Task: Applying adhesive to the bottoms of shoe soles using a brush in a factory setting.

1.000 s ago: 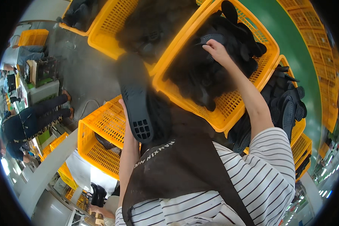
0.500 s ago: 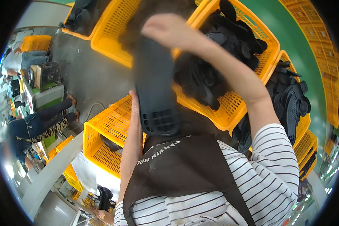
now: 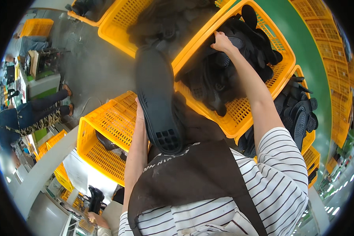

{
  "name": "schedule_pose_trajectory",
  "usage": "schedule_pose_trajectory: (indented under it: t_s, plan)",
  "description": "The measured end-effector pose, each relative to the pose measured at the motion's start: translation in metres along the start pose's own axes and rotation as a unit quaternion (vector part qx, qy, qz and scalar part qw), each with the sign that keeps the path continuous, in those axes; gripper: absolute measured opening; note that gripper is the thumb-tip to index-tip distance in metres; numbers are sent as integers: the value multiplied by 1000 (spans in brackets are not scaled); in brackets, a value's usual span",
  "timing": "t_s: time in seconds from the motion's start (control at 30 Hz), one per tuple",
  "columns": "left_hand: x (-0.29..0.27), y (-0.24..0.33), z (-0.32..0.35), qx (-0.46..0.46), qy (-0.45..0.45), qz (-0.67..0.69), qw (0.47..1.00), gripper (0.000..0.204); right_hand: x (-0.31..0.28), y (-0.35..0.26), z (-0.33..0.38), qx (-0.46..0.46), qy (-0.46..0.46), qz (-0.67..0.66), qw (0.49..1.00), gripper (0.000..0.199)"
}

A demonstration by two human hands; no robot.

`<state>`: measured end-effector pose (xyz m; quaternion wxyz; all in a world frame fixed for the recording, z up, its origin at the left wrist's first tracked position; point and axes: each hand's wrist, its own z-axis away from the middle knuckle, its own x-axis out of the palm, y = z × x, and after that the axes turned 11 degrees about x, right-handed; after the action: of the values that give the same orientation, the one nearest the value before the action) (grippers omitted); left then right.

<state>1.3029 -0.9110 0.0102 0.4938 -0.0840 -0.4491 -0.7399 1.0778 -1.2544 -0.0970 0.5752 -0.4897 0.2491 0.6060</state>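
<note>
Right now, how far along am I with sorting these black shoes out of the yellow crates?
One black shoe is already out, held sole-up in your left hand. In hand: your right hand is reaching into the yellow crate among the black shoes. Left: that crate looks well filled, and more dark shoes sit in the crate beyond and lower right.

Factory floor: grey concrete floor left, green painted lane right. Stacked yellow crates along right edge, one more far upper left. Green-and-white machine stand at left; a seated person's legs beside it. Pale beam crosses lower left. Ceiling-light glare spots lower right.
</note>
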Motion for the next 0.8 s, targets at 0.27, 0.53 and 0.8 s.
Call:
schedule_pose_trajectory:
  t_s: [0.27, 0.53, 0.8]
  plan:
    - [-15, -11, 5, -12, 60, 76, 995, 100, 13, 13, 34, -113, -58, 72, 989, 69]
    - [-8, -7, 5, -17, 47, 120, 992, 94, -56, 26, 171, 217, -233, -367, 874, 37]
    - [18, 9, 12, -26, 4, 94, 995, 85, -132, -52, 300, 113, -241, -737, 621, 50]
